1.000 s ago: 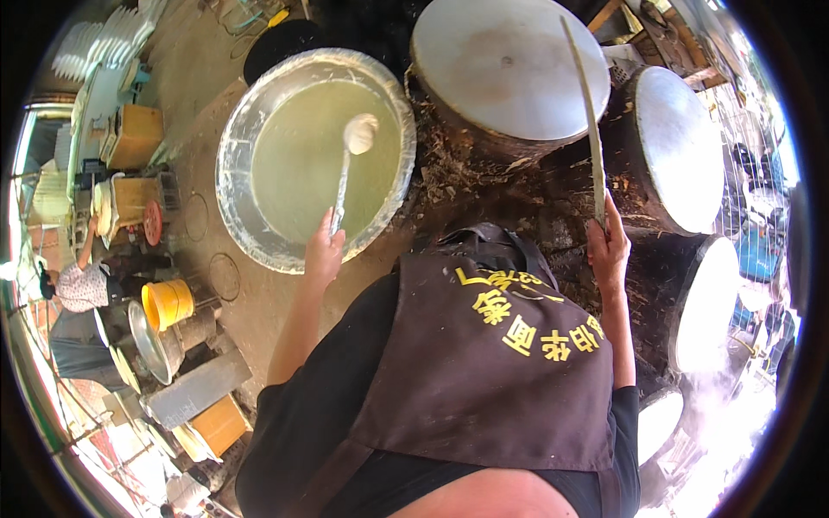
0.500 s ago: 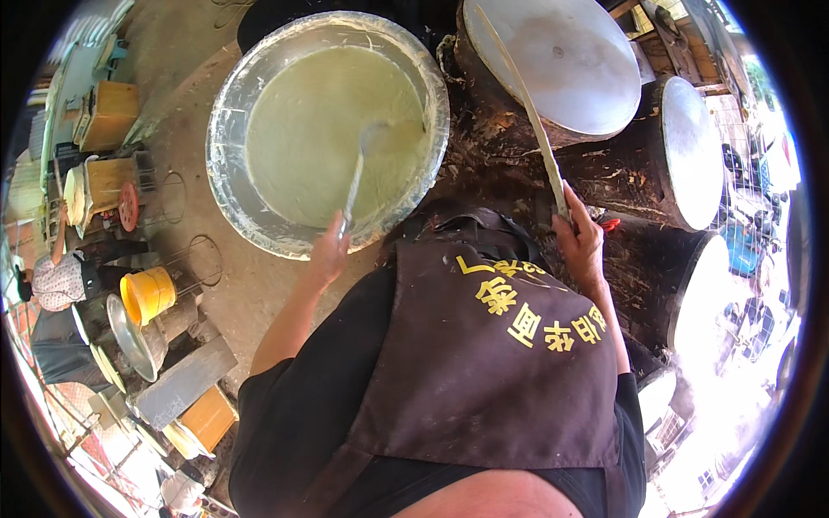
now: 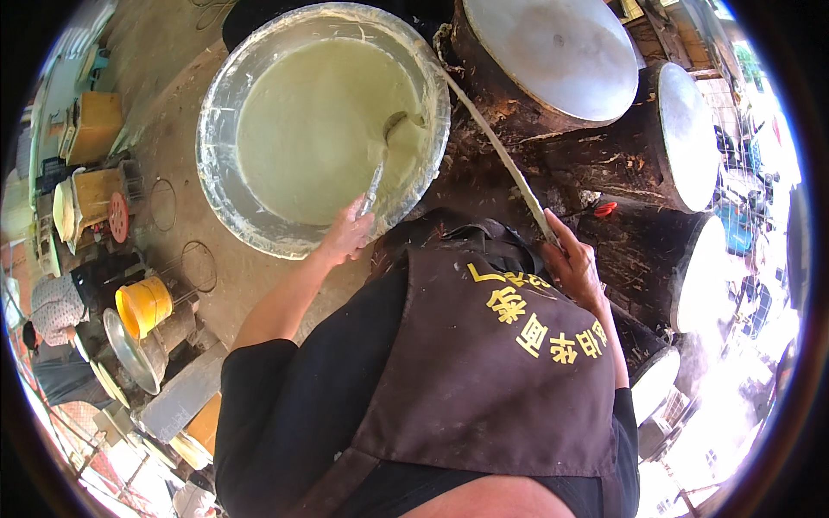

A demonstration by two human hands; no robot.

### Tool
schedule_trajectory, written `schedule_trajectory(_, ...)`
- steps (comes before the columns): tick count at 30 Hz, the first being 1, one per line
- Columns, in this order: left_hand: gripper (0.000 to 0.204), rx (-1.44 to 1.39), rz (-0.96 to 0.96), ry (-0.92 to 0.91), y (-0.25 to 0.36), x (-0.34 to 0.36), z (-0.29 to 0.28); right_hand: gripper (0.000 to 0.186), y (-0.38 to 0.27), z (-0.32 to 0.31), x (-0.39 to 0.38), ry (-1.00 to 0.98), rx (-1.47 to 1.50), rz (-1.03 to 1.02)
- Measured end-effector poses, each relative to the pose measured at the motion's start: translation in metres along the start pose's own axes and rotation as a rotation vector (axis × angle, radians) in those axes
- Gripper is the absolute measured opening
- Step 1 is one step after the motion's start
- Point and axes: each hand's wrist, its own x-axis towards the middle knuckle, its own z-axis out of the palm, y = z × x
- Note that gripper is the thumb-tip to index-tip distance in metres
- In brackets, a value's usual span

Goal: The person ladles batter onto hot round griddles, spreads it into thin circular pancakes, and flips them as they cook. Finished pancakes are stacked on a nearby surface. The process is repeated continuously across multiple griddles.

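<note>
At eleven o'clock stood a wide tub [image 3: 216, 177] of pale liquid [image 3: 302, 129]; the left hand [image 3: 349, 230] was closed around a ladle [image 3: 375, 184], whose head lay at the tub's three o'clock. The right hand [image 3: 573, 264] gripped a long stick [image 3: 501, 148] pointing toward eleven. The brown apron [image 3: 466, 388] carried yellow characters [image 3: 535, 331] (at four o'clock).

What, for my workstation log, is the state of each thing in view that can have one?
Left hand: closed around the ladle's handle
Right hand: closed on the long stick's near end
Ladle: slanted, bowl in the liquid
Basin: partly filled with pale greenish liquid
Long stick: held slanting
Yellow bucket: contents can't be told
</note>
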Motion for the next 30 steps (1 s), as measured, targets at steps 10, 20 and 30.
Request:
schedule_trajectory(10, 0.038, -1.477, -0.220, -0.484, 0.052, -0.081, 0.092, 0.052, 0.053, -0.004, 0.014, -0.209, -0.046, -0.289)
schedule_trajectory(20, 0.046, -0.945, 0.486, -0.079, 0.176, -0.180, 0.117, 0.055, -0.009, -0.061, 0.017, -0.082, 0.274, -0.543)
schedule_trajectory(30, 0.039, -0.925, 0.423, 0.025, 0.191, -0.183, 0.083, 0.048, -0.047, -0.043, 0.043, -0.371, 0.205, -0.375)
